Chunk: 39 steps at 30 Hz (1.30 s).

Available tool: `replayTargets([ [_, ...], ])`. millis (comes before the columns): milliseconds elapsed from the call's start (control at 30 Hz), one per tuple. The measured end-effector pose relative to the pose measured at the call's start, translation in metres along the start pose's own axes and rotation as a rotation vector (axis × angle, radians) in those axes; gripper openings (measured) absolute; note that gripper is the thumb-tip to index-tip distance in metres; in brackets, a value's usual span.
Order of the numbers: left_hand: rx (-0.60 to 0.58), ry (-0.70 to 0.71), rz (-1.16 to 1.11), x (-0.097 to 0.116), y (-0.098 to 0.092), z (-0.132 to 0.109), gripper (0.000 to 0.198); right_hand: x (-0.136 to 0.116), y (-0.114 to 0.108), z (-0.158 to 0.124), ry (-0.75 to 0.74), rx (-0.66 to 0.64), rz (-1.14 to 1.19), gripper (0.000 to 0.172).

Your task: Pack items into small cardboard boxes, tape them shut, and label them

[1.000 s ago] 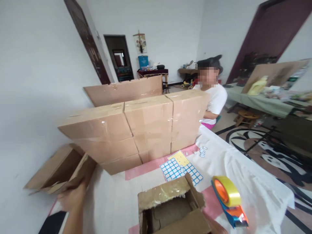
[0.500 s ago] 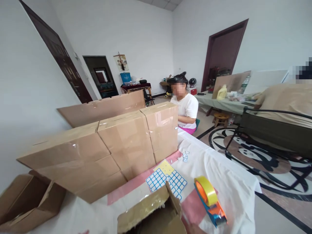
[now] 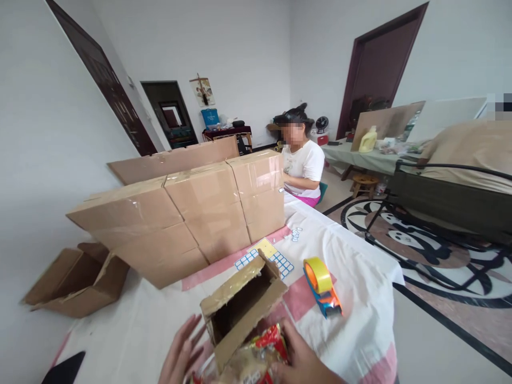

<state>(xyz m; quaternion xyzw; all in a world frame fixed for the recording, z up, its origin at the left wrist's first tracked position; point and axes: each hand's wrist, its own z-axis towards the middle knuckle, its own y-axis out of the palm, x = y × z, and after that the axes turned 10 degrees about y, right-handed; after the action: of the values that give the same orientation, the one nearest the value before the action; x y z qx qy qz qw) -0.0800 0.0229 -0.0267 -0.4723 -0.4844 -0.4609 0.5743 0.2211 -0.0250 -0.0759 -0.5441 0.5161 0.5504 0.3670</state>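
A small open cardboard box (image 3: 244,312) stands on the table in front of me, its dark inside facing up. In front of it is a clear plastic packet with red printing (image 3: 260,357); its contents are hard to make out. My right hand (image 3: 302,354) grips the packet's right side, thumb on the near face. On the other side, my left hand (image 3: 182,346) has its fingers stretched out and apart, close to the box's left end and the packet's left edge. Whether it touches either I cannot tell.
A tape dispenser with yellow tape (image 3: 320,282) lies to the right. Large taped cartons (image 3: 208,213) line the table's far side, with another open box (image 3: 80,282) at left. Stickers (image 3: 282,264) lie behind the small box. A person in white (image 3: 304,165) sits beyond the table.
My view has tilted down and shifted. Both hands have come into fuller view, and the red and clear packet now appears in my right hand before the small box.
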Motion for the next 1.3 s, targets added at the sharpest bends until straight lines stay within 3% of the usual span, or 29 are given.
replayTargets([
  [67, 0.001, 0.263, 0.176, 0.019, 0.002, 0.012, 0.040, 0.005, 0.004, -0.002, -0.003, 0.031, 0.015, 0.076],
  [100, -0.025, 0.419, 0.240, 0.028, 0.005, 0.018, 0.031, 0.007, 0.006, -0.002, -0.008, 0.051, 0.023, 0.071],
  [200, -0.272, 0.724, 0.391, 0.054, 0.018, 0.032, 0.020, 0.013, 0.012, -0.007, -0.040, 0.140, 0.071, 0.046],
  [300, -0.585, 0.754, 0.606, 0.078, 0.035, 0.037, 0.027, 0.018, 0.008, -0.021, -0.099, 0.255, 0.110, 0.044],
  [433, -0.821, 0.765, 0.840, 0.093, 0.052, 0.039, 0.035, 0.011, -0.015, -0.050, -0.088, 0.446, 0.197, 0.048],
  [567, -0.835, 0.886, 1.032, 0.079, 0.057, 0.039, 0.037, -0.020, -0.040, -0.063, -0.110, 0.572, 0.457, 0.050],
  [667, -0.794, 0.849, 1.184, 0.063, 0.056, 0.035, 0.036, -0.057, -0.052, -0.059, -0.199, 0.614, 0.609, 0.050],
  [767, -0.787, 0.841, 1.205, 0.057, 0.050, 0.026, 0.042, -0.098, -0.062, -0.053, -0.345, 0.720, 0.648, 0.050],
  [933, -0.857, 0.901, 1.201, 0.067, 0.043, 0.012, 0.050, -0.148, -0.082, -0.050, -0.662, 0.928, 0.594, 0.044],
  [1100, -0.836, 0.856, 1.347, 0.075, 0.049, 0.010, 0.065, -0.161, -0.087, -0.056, -0.779, 0.951, 0.532, 0.035],
  [1300, -0.911, 0.949, 1.259, 0.094, 0.055, 0.006, 0.049, -0.156, -0.081, -0.063, -0.752, 0.930, 0.586, 0.042],
])
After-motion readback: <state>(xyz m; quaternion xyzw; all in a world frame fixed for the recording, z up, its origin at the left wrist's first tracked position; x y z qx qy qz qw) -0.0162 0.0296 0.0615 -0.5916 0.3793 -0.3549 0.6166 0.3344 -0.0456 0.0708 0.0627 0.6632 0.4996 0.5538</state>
